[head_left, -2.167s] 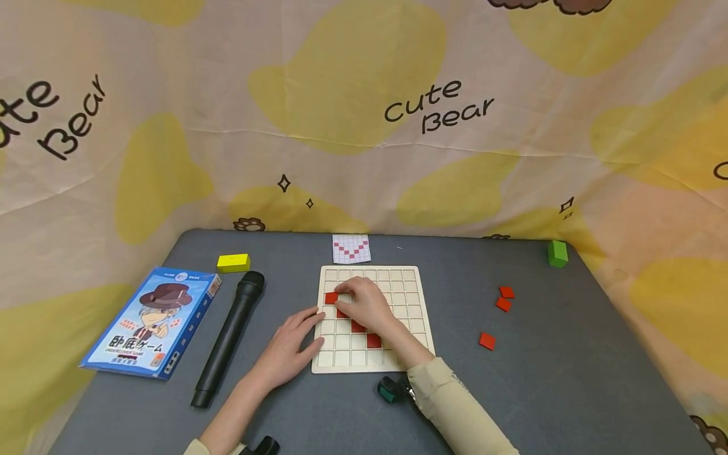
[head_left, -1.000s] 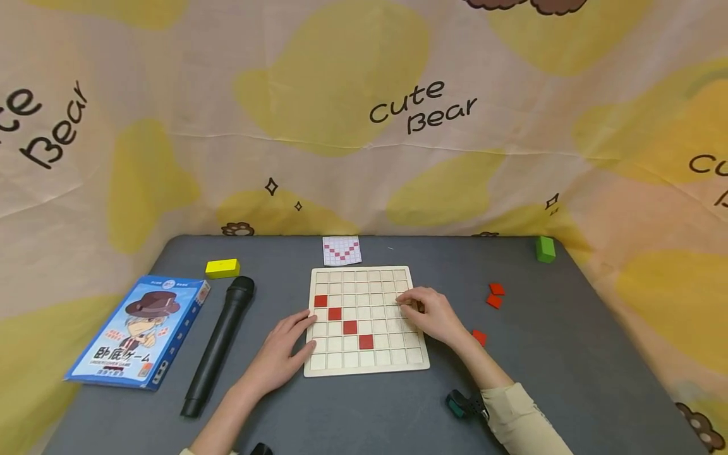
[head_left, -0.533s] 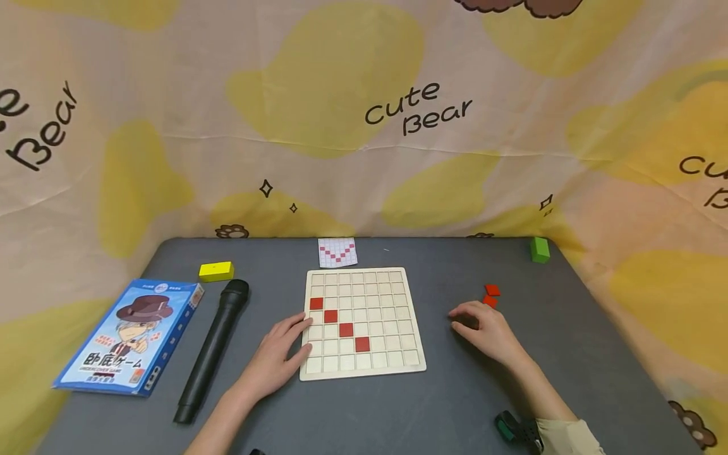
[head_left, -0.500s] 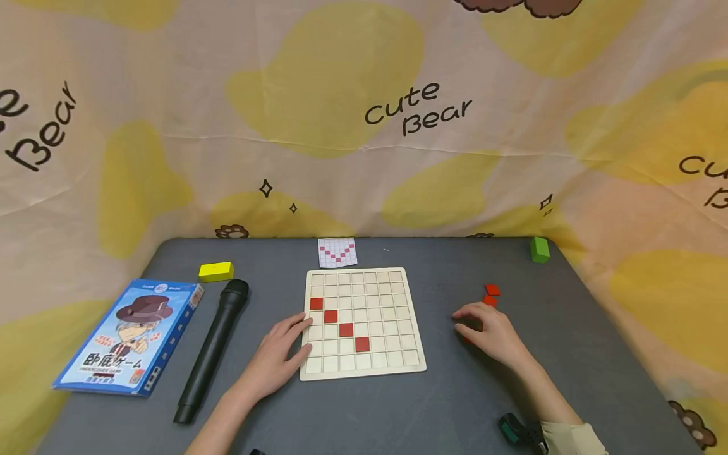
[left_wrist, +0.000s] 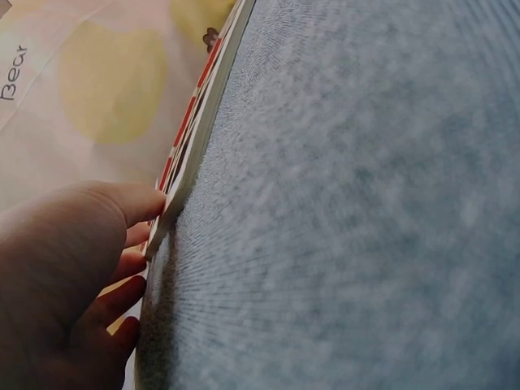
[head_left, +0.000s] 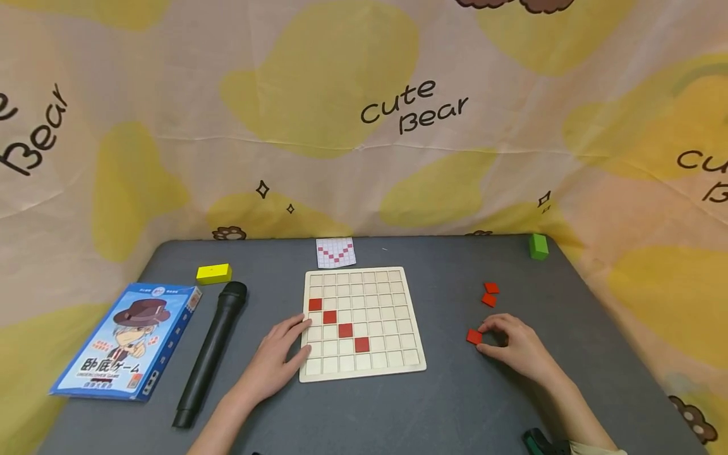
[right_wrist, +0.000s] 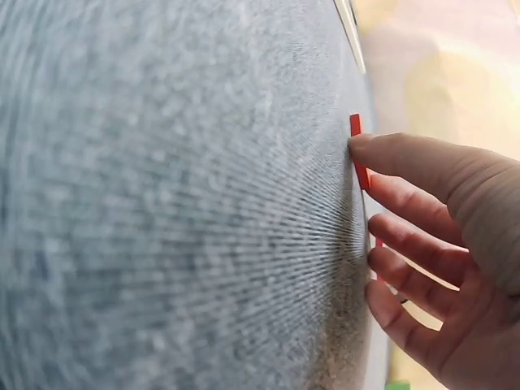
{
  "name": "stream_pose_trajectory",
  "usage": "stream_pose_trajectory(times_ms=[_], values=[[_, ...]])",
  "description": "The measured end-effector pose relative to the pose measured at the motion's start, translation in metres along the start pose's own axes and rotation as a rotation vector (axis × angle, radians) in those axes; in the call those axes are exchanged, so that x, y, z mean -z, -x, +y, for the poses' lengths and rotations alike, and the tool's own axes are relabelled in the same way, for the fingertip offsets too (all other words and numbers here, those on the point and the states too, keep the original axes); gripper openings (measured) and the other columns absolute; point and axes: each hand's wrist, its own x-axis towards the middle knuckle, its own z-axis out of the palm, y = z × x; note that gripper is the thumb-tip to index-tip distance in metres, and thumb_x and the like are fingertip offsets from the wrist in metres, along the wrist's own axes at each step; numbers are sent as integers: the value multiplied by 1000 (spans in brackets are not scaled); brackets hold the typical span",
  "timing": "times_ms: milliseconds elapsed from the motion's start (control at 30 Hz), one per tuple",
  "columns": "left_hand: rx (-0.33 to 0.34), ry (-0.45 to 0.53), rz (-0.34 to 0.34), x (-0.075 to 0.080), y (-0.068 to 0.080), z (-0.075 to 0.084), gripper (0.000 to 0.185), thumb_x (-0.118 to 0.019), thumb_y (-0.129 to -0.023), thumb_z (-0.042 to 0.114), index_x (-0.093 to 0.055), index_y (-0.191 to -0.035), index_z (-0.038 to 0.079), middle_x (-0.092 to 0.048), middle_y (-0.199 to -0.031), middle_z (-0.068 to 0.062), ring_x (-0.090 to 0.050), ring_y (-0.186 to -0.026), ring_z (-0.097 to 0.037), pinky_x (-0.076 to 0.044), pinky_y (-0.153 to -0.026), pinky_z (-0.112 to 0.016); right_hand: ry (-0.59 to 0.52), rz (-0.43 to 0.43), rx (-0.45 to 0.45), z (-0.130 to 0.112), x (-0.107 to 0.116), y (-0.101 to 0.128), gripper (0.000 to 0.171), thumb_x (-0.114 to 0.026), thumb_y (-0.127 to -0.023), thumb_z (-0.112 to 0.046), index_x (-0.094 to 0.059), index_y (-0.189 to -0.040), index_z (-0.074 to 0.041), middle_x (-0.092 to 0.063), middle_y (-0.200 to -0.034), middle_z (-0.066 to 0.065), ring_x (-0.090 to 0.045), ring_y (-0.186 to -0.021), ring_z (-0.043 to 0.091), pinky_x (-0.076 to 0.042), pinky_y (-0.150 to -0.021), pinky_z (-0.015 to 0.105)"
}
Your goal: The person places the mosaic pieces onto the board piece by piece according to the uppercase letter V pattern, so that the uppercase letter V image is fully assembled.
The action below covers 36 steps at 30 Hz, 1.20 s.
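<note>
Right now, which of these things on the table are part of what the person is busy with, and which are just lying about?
In use: wooden grid board, red tile by the right hand, two spare red tiles, pattern card, left hand, right hand.

Lying about: microphone, blue game box, yellow block, green block.

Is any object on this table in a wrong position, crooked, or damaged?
Nothing stands out. Four red tiles sit square in a diagonal on the wooden grid board, steadied by the left hand. The right hand touches a loose red tile; two more loose tiles lie flat nearby.
</note>
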Motion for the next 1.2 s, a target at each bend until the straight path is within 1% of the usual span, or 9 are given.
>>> stream_pose_trajectory(times_ms=[200,333,433,700,900,1200], values=[[-3,2,0,1,0,0,51,-69,-91,18,-54,-139,7,-46,-145,-12,-42,-130,-34,-35,-99,-60,1,8,14,-2,-2,-4,24,-84,-77,-23,-71,-96,-19,-64,-106,-1,-59,-96,23,-47,-83,46],[1,-4,3,2,1,0,52,-69,-91,18,-54,-139,7,-46,-145,-12,-42,-129,-34,-35,-99,-61,-1,7,26,-3,-5,-8,25,-84,-78,-23,-71,-98,-19,-63,-107,-1,-58,-97,23,-46,-84,46],[4,-5,1,3,1,0,53,-69,-90,18,-54,-139,7,-46,-145,-12,-42,-130,-34,-35,-99,-61,3,13,39,-3,-6,-10,24,-83,-78,-22,-70,-97,-19,-63,-107,-1,-58,-97,23,-46,-83,46],[-1,-7,2,2,1,1,52,-69,-91,18,-54,-139,7,-46,-145,-12,-42,-130,-34,-36,-98,-61,9,52,90,-7,-13,-18,23,-84,-76,-15,-70,-95,-16,-66,-100,-2,-59,-93,21,-46,-82,44],[16,0,-10,1,1,2,52,-69,-90,17,-54,-139,7,-46,-145,-12,-41,-131,-35,-35,-98,-61,-10,40,81,-16,-21,-27,22,-83,-77,-17,-71,-95,-16,-66,-98,-3,-59,-90,18,-47,-80,41],[22,-1,-17,2,0,3,52,-69,-91,18,-54,-139,8,-45,-146,-11,-40,-131,-34,-35,-99,-60,-54,22,66,-32,-32,-42,22,-83,-78,-21,-72,-97,-19,-66,-100,-4,-60,-94,17,-48,-83,41]])
